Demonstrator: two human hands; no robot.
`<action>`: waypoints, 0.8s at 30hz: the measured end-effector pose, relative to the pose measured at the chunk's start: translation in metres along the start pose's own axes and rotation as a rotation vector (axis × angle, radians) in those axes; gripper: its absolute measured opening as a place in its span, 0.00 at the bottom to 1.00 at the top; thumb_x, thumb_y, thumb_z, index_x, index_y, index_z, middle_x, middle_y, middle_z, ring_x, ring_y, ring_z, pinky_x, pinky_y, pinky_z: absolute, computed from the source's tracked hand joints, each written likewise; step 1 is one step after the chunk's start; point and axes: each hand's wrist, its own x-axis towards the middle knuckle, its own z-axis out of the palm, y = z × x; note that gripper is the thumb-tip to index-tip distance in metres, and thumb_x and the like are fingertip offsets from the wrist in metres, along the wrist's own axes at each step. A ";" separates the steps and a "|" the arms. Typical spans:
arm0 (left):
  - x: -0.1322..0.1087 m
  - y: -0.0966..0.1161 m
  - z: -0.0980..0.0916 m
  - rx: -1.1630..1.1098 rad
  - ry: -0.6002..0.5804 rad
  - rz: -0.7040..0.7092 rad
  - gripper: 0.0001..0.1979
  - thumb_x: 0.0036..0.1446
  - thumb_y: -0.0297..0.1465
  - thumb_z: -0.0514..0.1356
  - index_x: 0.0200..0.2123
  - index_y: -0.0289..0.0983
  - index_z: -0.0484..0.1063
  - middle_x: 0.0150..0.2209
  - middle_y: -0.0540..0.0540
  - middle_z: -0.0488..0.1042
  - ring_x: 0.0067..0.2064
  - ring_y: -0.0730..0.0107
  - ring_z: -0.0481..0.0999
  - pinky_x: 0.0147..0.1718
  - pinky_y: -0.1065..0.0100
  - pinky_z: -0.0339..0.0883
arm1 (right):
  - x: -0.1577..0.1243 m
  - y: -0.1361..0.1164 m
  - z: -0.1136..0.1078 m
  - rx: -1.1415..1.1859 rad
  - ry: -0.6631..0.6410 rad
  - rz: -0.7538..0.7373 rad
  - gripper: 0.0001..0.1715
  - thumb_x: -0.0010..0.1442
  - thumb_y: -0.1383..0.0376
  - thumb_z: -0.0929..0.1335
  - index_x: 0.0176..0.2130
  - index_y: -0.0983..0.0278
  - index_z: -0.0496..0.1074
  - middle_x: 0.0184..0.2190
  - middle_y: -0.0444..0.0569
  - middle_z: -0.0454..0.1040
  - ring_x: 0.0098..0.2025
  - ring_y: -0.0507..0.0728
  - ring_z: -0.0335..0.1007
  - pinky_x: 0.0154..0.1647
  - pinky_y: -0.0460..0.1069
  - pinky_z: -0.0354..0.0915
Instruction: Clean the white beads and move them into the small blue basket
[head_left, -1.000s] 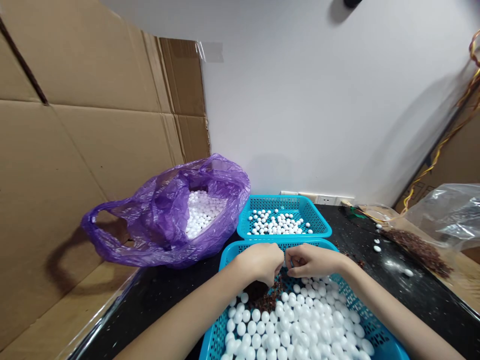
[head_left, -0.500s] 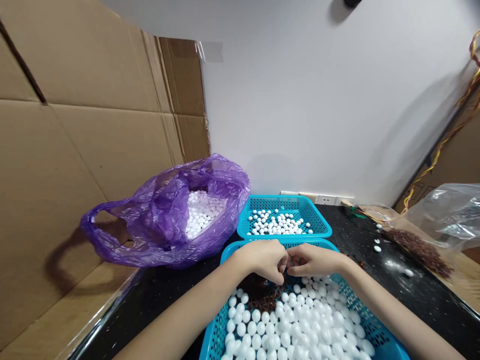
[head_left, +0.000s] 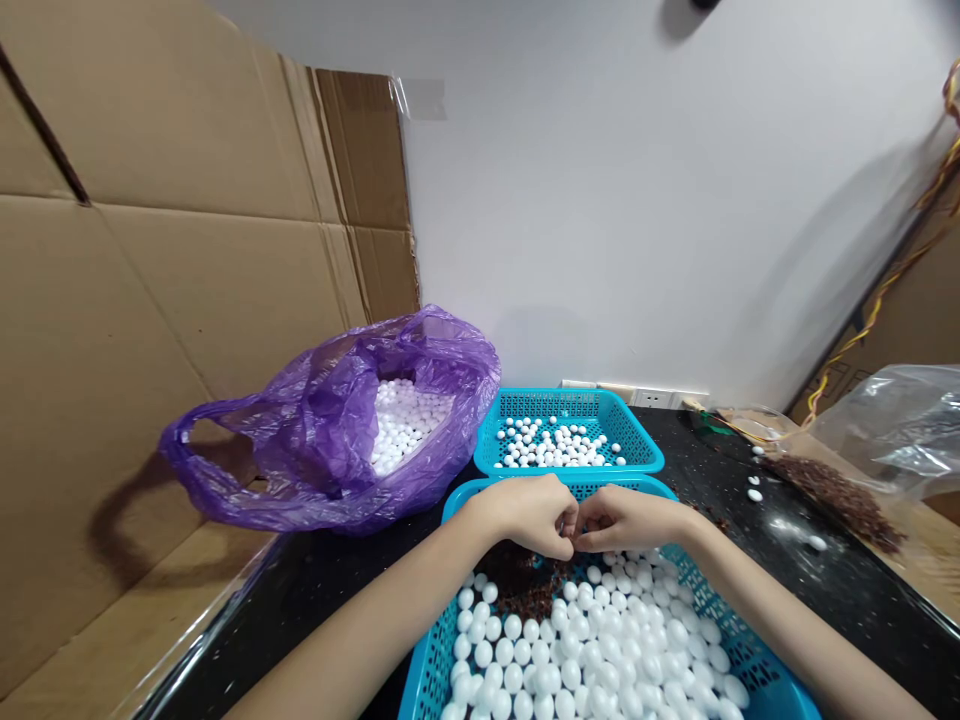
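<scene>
My left hand (head_left: 534, 514) and my right hand (head_left: 627, 518) meet over the far end of the near blue plastic basket (head_left: 427, 650), fingertips together. Both hands are closed in a pinch; whatever lies between the fingers is too small or hidden to make out. Below them in the basket is a heap of dark reddish-brown shreds (head_left: 529, 590), partly covered by my left hand. Many smooth white balls (head_left: 600, 650) fill the rest of the basket, nearest to me and to the right.
Behind stands a second blue basket (head_left: 645, 440) with white balls. To the left, a purple plastic bag (head_left: 315, 400) holding white balls leans by cardboard (head_left: 150, 300). On the black tabletop (head_left: 720, 460) at right lie stray balls, brown shreds (head_left: 840, 500) and a clear bag (head_left: 892, 420).
My fingertips have shifted very slightly, with the left fingers curling closer to the right ones. Both hands stay at the same spot over the basket; the rest looks unchanged.
</scene>
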 end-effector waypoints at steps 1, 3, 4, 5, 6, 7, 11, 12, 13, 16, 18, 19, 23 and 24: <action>0.000 0.000 0.000 0.000 0.001 0.000 0.07 0.41 0.32 0.59 0.27 0.39 0.74 0.23 0.54 0.72 0.21 0.75 0.66 0.17 0.75 0.53 | 0.000 0.000 0.000 -0.003 0.002 -0.002 0.09 0.56 0.64 0.65 0.32 0.67 0.74 0.19 0.41 0.65 0.21 0.47 0.54 0.20 0.42 0.49; 0.000 0.000 0.000 -0.003 0.001 -0.003 0.07 0.42 0.32 0.59 0.28 0.39 0.74 0.23 0.53 0.73 0.21 0.75 0.66 0.16 0.75 0.53 | 0.000 0.000 0.000 -0.011 0.010 -0.008 0.10 0.56 0.64 0.66 0.32 0.67 0.75 0.19 0.41 0.65 0.21 0.47 0.54 0.20 0.42 0.49; 0.000 0.001 0.000 -0.005 0.000 -0.005 0.08 0.42 0.32 0.58 0.28 0.39 0.75 0.23 0.52 0.73 0.21 0.75 0.66 0.17 0.75 0.53 | 0.001 0.000 0.000 -0.014 0.014 -0.011 0.10 0.56 0.64 0.66 0.32 0.67 0.75 0.19 0.41 0.65 0.21 0.47 0.54 0.20 0.42 0.49; 0.000 0.001 0.000 -0.006 -0.001 -0.006 0.08 0.43 0.32 0.58 0.28 0.39 0.75 0.24 0.52 0.74 0.21 0.75 0.66 0.17 0.75 0.53 | 0.001 0.001 0.000 -0.013 0.017 -0.014 0.10 0.56 0.64 0.66 0.33 0.67 0.75 0.19 0.41 0.66 0.21 0.47 0.54 0.20 0.42 0.50; 0.000 0.001 0.000 -0.005 -0.001 -0.005 0.09 0.43 0.31 0.58 0.29 0.39 0.76 0.24 0.52 0.74 0.21 0.75 0.66 0.17 0.75 0.53 | 0.001 0.001 0.000 -0.008 0.016 -0.017 0.11 0.56 0.64 0.66 0.33 0.67 0.76 0.20 0.42 0.66 0.21 0.47 0.55 0.21 0.42 0.50; 0.000 0.001 0.000 -0.004 0.000 -0.003 0.09 0.43 0.31 0.57 0.29 0.39 0.76 0.24 0.51 0.74 0.21 0.75 0.66 0.17 0.75 0.53 | 0.001 0.002 0.000 -0.001 0.013 -0.021 0.11 0.56 0.64 0.66 0.33 0.67 0.76 0.20 0.42 0.67 0.21 0.47 0.56 0.21 0.42 0.51; 0.000 0.002 -0.001 0.006 0.013 0.012 0.10 0.44 0.31 0.57 0.29 0.39 0.78 0.23 0.50 0.75 0.20 0.75 0.66 0.16 0.75 0.51 | 0.001 0.005 0.000 0.032 -0.009 -0.029 0.13 0.57 0.63 0.64 0.33 0.67 0.77 0.20 0.43 0.68 0.21 0.48 0.59 0.22 0.42 0.53; 0.000 0.002 -0.001 0.006 0.014 0.013 0.10 0.44 0.32 0.57 0.29 0.39 0.78 0.23 0.50 0.75 0.20 0.75 0.65 0.16 0.75 0.51 | 0.000 0.005 0.000 0.042 -0.013 -0.025 0.14 0.58 0.63 0.64 0.33 0.67 0.77 0.20 0.43 0.68 0.21 0.48 0.60 0.22 0.42 0.54; 0.000 0.002 -0.001 0.005 0.014 0.012 0.10 0.44 0.32 0.57 0.28 0.39 0.78 0.23 0.50 0.75 0.20 0.75 0.65 0.16 0.75 0.51 | 0.000 0.005 0.000 0.054 -0.018 -0.019 0.14 0.58 0.63 0.64 0.34 0.67 0.77 0.20 0.43 0.69 0.22 0.48 0.61 0.22 0.42 0.54; 0.000 0.002 -0.001 0.001 0.014 0.006 0.09 0.45 0.32 0.58 0.27 0.38 0.78 0.22 0.51 0.75 0.18 0.76 0.63 0.16 0.75 0.50 | 0.000 0.006 0.000 0.080 -0.030 -0.008 0.14 0.58 0.63 0.63 0.34 0.67 0.77 0.20 0.43 0.69 0.22 0.49 0.63 0.23 0.42 0.56; 0.000 0.001 0.000 0.005 0.022 0.012 0.09 0.45 0.33 0.57 0.26 0.38 0.78 0.20 0.51 0.73 0.17 0.77 0.61 0.15 0.74 0.49 | 0.000 0.006 0.000 0.085 -0.028 -0.003 0.14 0.58 0.63 0.63 0.34 0.67 0.77 0.20 0.43 0.69 0.22 0.48 0.62 0.23 0.42 0.55; 0.000 0.001 0.000 0.009 0.028 0.018 0.10 0.45 0.33 0.57 0.26 0.38 0.78 0.19 0.51 0.72 0.17 0.77 0.60 0.15 0.74 0.48 | 0.000 0.006 0.000 0.084 -0.024 0.001 0.14 0.58 0.64 0.63 0.34 0.67 0.77 0.20 0.43 0.68 0.21 0.48 0.61 0.22 0.42 0.55; 0.001 0.001 -0.001 0.015 0.039 0.050 0.10 0.46 0.30 0.55 0.25 0.38 0.77 0.17 0.52 0.69 0.16 0.77 0.57 0.16 0.74 0.49 | 0.001 0.006 0.000 0.059 0.007 0.001 0.13 0.58 0.63 0.64 0.32 0.67 0.76 0.19 0.42 0.68 0.20 0.47 0.57 0.20 0.42 0.51; 0.001 0.002 -0.002 0.012 0.037 0.053 0.11 0.47 0.30 0.54 0.25 0.38 0.77 0.17 0.52 0.69 0.17 0.77 0.57 0.16 0.74 0.49 | 0.001 0.006 -0.001 0.046 0.018 -0.002 0.14 0.58 0.63 0.64 0.32 0.67 0.76 0.19 0.42 0.67 0.19 0.47 0.56 0.20 0.42 0.50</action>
